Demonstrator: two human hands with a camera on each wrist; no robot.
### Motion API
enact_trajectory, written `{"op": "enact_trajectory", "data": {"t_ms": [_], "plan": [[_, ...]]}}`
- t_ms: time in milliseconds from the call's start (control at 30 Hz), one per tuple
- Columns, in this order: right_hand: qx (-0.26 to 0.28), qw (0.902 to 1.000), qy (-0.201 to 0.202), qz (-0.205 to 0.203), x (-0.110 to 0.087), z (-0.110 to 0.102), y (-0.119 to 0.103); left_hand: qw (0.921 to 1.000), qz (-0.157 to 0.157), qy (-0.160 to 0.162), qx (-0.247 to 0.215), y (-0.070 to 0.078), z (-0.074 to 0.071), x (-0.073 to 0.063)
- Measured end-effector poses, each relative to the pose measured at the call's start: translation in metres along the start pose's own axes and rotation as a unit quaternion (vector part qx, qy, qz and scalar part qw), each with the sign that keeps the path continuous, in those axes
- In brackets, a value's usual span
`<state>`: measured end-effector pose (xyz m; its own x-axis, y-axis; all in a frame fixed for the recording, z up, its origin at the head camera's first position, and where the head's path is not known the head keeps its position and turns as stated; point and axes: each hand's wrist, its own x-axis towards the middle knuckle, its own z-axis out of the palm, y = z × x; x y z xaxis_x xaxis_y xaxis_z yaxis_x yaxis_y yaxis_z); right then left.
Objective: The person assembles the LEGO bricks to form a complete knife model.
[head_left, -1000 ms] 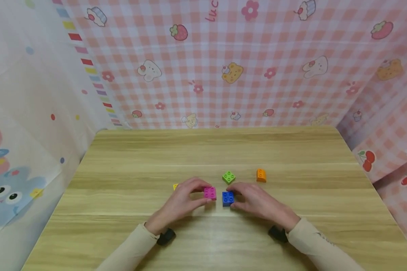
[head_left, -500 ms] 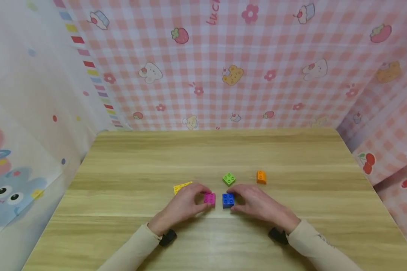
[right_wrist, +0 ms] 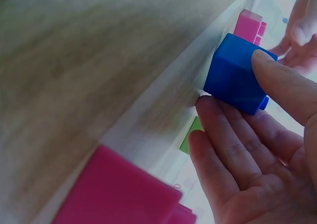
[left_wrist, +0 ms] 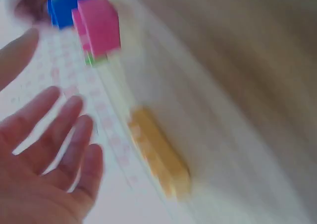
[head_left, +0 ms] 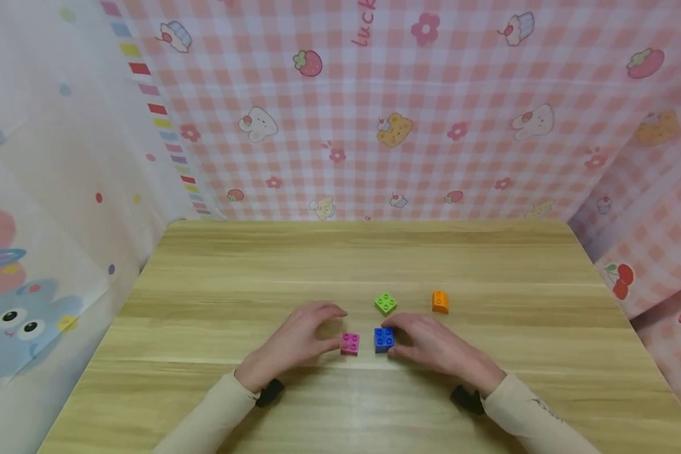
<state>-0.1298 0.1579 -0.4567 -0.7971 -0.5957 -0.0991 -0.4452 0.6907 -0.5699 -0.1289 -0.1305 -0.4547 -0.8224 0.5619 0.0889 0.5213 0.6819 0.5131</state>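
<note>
Beside a pink brick (head_left: pixel 349 344), my left hand (head_left: pixel 299 334) has its fingers spread and relaxed. The left wrist view shows a gap between these fingers and the pink brick (left_wrist: pixel 100 28). My right hand (head_left: pixel 431 340) pinches a blue brick (head_left: pixel 383 340), thumb on one side and fingertips on the other, as the right wrist view also shows. The blue brick stands just right of the pink one. A long yellow brick (left_wrist: pixel 161 152) lies by my left hand, which hides nearly all of it in the head view.
Behind the blue brick lies a green brick (head_left: pixel 385 304), with a rounded orange brick (head_left: pixel 440 301) further right. Another pink brick (right_wrist: pixel 119 194) sits near my right wrist, hidden in the head view. The wooden table (head_left: pixel 295 258) ends at a checked curtain (head_left: pixel 352 94).
My left hand brought the pink brick down and nearer to me, let go and drew back left, covering the yellow brick. My right hand keeps its hold on the blue brick.
</note>
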Motion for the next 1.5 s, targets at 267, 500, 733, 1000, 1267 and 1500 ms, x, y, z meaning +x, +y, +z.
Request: {"op": "enact_trajectory", "data": {"t_ms": [267, 500, 733, 1000, 1267, 1500], "plan": [[0.011, 0.9996, -0.006, 0.025, -0.003, -0.003, 0.002, 0.9983, -0.052, 0.002, -0.027, -0.039, -0.019, -0.004], [0.011, 0.9996, -0.006, 0.025, -0.007, -0.002, 0.003, 0.9975, -0.06, -0.038, 0.004, -0.055, -0.019, -0.005], [0.014, 0.9997, -0.002, 0.021, -0.006, -0.001, 0.005, 0.9986, -0.035, -0.032, 0.024, -0.057, -0.025, -0.001], [0.024, 0.9997, 0.0, 0.012, -0.003, -0.003, 0.006, 0.9981, -0.057, -0.008, -0.023, -0.039, -0.026, -0.002], [0.031, 0.9995, -0.006, 0.011, -0.001, -0.002, 0.007, 0.9958, -0.03, 0.025, -0.083, -0.009, -0.012, -0.002], [0.027, 0.9996, 0.001, 0.005, -0.002, 0.0, 0.008, 0.9905, -0.024, 0.028, -0.132, 0.015, -0.002, 0.003]]}}
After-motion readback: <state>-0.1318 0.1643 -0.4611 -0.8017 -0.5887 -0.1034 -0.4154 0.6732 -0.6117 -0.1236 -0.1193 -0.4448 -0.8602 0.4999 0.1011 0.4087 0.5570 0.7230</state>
